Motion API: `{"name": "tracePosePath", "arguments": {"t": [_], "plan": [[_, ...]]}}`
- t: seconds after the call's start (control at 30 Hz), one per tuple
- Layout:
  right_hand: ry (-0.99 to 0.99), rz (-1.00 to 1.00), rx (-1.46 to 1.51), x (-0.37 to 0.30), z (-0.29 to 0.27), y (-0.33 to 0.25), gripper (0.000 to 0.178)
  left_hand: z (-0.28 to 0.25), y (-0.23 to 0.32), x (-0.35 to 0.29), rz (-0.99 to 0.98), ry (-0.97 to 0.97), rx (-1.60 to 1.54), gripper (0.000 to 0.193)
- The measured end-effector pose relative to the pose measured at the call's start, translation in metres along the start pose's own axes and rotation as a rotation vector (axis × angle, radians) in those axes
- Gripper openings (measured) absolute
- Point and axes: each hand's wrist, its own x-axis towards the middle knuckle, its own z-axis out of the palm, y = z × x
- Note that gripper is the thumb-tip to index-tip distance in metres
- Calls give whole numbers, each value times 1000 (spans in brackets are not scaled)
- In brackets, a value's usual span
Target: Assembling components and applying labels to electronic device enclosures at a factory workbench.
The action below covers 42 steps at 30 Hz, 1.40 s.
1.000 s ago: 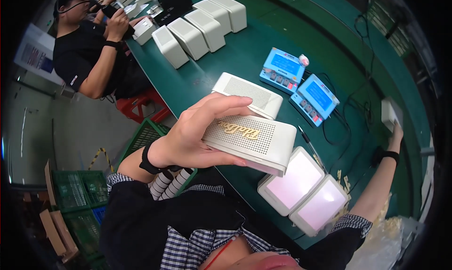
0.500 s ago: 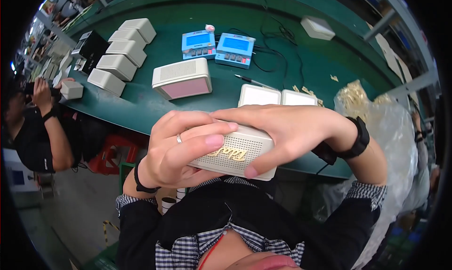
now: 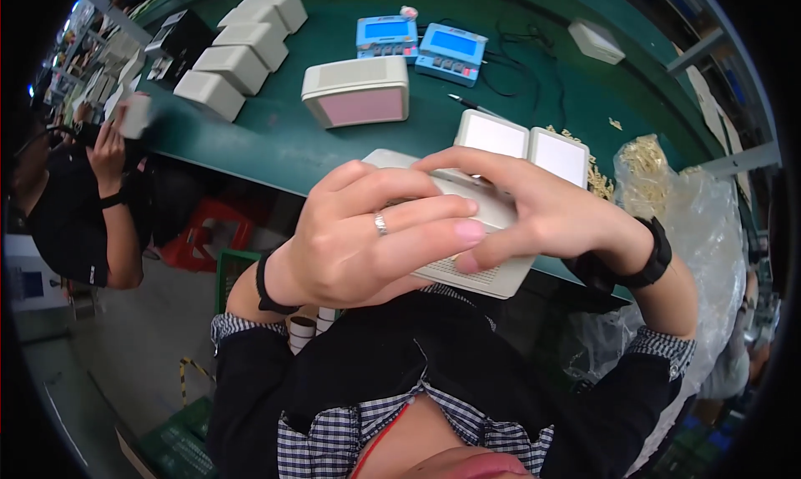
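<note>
Both hands are up close under the camera, clamped on a white speaker box [image 3: 492, 266]. The left hand [image 3: 367, 237] wraps over its near side, ringed finger stretched rightward across the top. The right hand [image 3: 542, 208] covers it from the right, fingers reaching left, thumb tucked under the grille face. The box is held in the air above the near edge of the green bench [image 3: 275, 141], long axis running left to right, tilted down toward the right. Another speaker [image 3: 357, 91] stands on the bench beyond.
</note>
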Motion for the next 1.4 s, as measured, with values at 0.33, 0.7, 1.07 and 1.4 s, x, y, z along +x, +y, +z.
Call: {"name": "tracePosePath", "arguments": {"t": [0.33, 0.7, 1.07, 1.4], "plan": [[52, -27, 542, -17, -4, 31, 87, 4, -18, -12, -228, 253, -330, 57], [513, -419, 797, 41, 96, 82, 94, 44, -40, -22, -1055, 531, -1432, 40], [591, -368, 889, 37, 106, 127, 87, 63, -44, -19, -1163, 464, -1281, 42], [986, -639, 1393, 16, 95, 159, 93, 36, -69, -15, -454, -196, 129, 33]]}}
